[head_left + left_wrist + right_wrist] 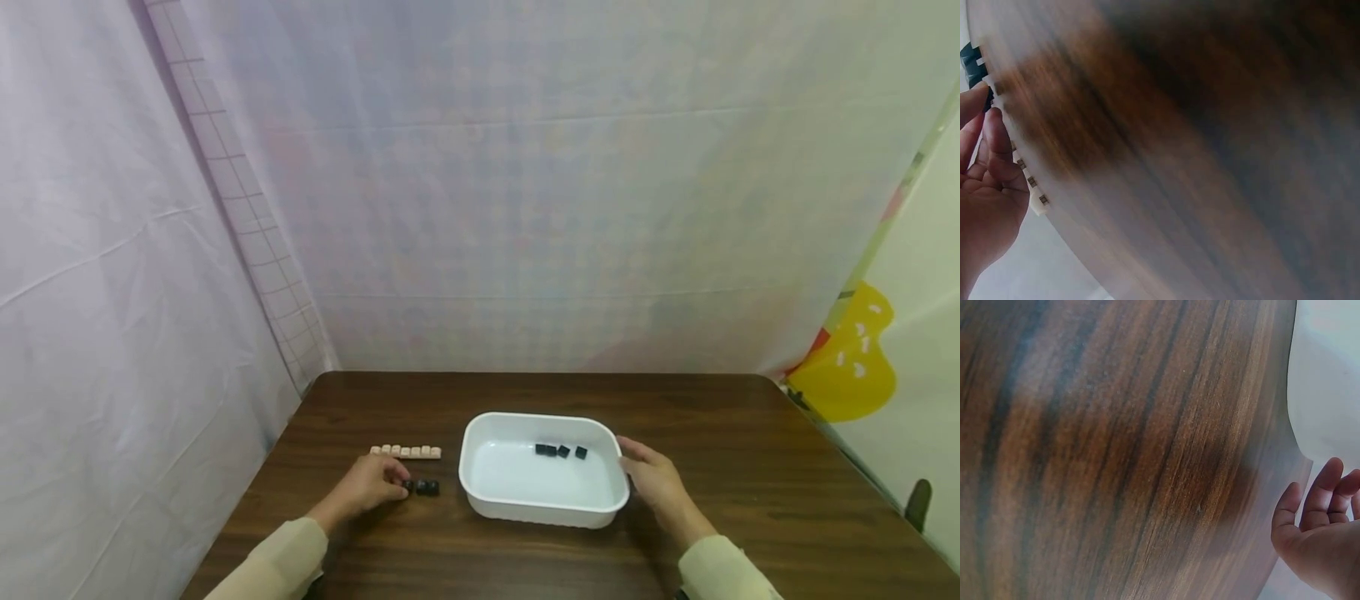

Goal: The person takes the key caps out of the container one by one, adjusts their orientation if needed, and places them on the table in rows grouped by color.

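My left hand (370,485) pinches the leftmost of a few small black blocks (428,487), which look like keycaps, between thumb and fingertips. In the left wrist view, one black keycap (988,99) sits at the fingertips of that hand (991,169). A row of cream keycaps (406,452) lies just beyond it. My right hand (660,483) rests against the right side of a white plastic basin (543,513), its fingers fairly straight. Its fingers (1322,494) are beside the basin's wall (1325,381) in the right wrist view. Several black keycaps (563,451) lie inside the basin, toward the back.
Both rows of keycaps and the basin stand on a dark wood-grain table (697,417). Pale curtains (525,208) hang behind and at the left. A yellow shape (847,367) shows on the right-hand curtain beyond the table's edge.
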The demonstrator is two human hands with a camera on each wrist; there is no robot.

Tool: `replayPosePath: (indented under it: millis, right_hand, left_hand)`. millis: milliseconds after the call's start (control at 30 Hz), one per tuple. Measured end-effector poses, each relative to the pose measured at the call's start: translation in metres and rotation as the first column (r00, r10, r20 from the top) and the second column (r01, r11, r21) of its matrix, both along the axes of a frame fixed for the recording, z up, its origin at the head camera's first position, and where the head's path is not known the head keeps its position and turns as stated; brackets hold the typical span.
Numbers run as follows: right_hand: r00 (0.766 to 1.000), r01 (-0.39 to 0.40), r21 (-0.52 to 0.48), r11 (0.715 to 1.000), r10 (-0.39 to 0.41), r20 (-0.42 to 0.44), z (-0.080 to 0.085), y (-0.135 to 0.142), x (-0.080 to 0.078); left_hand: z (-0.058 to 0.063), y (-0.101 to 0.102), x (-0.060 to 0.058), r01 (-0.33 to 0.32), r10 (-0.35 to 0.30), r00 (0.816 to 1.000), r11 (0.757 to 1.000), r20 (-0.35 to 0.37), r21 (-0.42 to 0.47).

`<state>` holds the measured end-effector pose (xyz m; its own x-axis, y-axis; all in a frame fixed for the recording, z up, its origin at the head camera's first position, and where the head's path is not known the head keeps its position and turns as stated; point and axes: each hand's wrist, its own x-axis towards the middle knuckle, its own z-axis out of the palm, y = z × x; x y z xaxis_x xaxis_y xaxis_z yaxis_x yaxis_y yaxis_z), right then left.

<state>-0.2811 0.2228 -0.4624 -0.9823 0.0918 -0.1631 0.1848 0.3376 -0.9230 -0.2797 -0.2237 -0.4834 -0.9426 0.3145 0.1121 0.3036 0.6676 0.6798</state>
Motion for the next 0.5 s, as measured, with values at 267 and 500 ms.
replayPosePath:
  millis: [267, 500]
  right_hand:
    - [1.000, 0.005, -0.007, 1.000, -0.005, 0.000, 0.0011, -0.0001, 0.0010]
    - [1.000, 0.012, -0.010, 1.000, -0.012, -0.011, 0.0006, -0.0004, 0.0012]
  left_hand:
    - [-0.0018, 0.0045, -0.0012, 0.003, -0.003, 1.000, 1.000, 0.001, 0.004]
    - [-0.0021, 0.0040, -0.0014, 0.030, -0.030, 0.999, 0.999, 0.011, 0.041]
